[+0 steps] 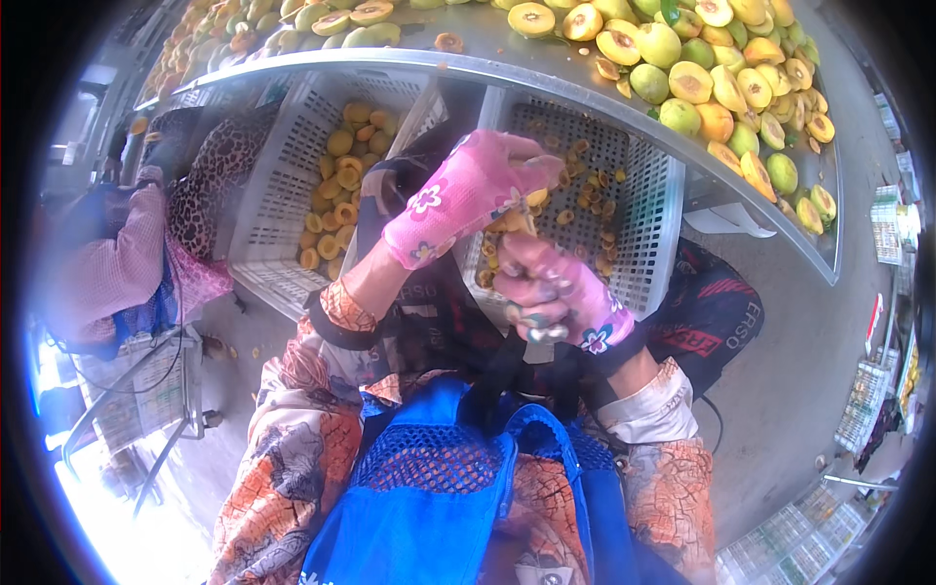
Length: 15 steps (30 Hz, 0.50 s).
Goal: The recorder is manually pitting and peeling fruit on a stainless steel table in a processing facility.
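My left hand [475, 191], in a pink flowered glove, is bent over a piece of yellow peach [537, 198] and grips it, mostly hiding it. Just below it, my right hand [559, 296] wears a matching glove and has its fingers curled. Motion blurs it, and I cannot tell what is inside it. Beneath both hands stands a white plastic crate [662, 212] with peach stones [592, 194] scattered in it. To its left, a second white crate [267, 212] holds peach halves [340, 194] with hollowed centres.
A metal-rimmed table [504, 69] crosses the far side, heaped with cut peaches [691, 80] at right and more fruit [241, 33] at left. A co-worker's sleeve [128, 256] is at the left. Stacked crates [797, 534] stand at the lower right.
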Available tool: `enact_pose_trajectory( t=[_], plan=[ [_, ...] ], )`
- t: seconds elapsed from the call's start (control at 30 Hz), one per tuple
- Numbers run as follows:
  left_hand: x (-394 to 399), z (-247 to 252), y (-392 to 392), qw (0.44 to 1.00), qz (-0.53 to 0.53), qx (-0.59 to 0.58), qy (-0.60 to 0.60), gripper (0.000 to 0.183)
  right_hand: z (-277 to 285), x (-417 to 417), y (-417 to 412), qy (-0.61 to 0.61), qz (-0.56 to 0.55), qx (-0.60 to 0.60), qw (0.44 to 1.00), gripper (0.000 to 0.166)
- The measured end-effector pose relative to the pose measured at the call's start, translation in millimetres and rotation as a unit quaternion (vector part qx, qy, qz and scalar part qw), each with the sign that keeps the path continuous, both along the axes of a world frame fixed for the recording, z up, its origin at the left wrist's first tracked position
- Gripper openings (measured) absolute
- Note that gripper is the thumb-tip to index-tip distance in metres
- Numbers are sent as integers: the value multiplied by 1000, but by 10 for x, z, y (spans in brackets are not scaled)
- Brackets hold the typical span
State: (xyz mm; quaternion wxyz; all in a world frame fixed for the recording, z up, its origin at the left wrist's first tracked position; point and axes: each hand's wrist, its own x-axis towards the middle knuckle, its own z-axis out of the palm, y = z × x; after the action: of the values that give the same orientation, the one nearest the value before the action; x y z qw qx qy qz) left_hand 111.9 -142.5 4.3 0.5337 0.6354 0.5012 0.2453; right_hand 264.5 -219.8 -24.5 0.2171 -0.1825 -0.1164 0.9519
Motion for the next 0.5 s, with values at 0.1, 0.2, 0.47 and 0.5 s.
enact_pose_trajectory(
  t=[0.1, 0.2, 0.47, 0.5],
  plan=[
    [25, 39, -59, 997, 20, 65, -29, 27, -25, 25, -13, 24, -29, -5, 999, 29],
    [58, -101, -228, 980, 93, 103, -140, 27, 49, 51, -27, -27, -26, 36, 999, 28],
    [-22, -57, -183, 969, 127, 100, -184, 27, 275, -65, 65, -265, -51, 143, 952, 28],
    [-69, -2, -158, 985, 90, 94, -114, 26, 268, -25, 85, -231, -22, 124, 965, 25]
  ],
)
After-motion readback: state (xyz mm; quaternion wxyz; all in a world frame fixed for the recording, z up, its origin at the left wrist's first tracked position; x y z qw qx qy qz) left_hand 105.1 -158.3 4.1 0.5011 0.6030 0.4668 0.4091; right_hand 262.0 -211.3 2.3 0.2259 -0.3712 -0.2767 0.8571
